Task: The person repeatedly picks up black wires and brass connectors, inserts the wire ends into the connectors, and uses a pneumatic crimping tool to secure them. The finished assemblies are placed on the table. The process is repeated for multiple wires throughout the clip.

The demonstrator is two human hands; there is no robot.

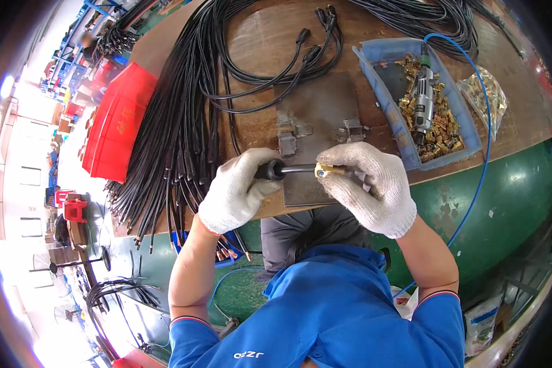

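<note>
Both my hands wear white knit gloves and meet above the near edge of a metal plate (316, 101) on the table. In my left hand (236, 190) is the black rubber boot (275, 170) of a black cable (299, 168). The cable runs from the boot across to my right hand (371, 187). Thumb and fingers there pinch a small brass connector (322, 170), which sits at the cable's end. How far the cable goes into the connector cannot be made out. Small metal fixtures (349, 130) stand on the plate just beyond my hands.
A blue bin (383, 92) of brass connectors (451, 132) holds a grey air screwdriver (423, 101) on a blue hose (486, 110). Beside it lies a clear plastic bag (484, 98). Many black cables (184, 104) cover the left, next to a red bin (119, 122).
</note>
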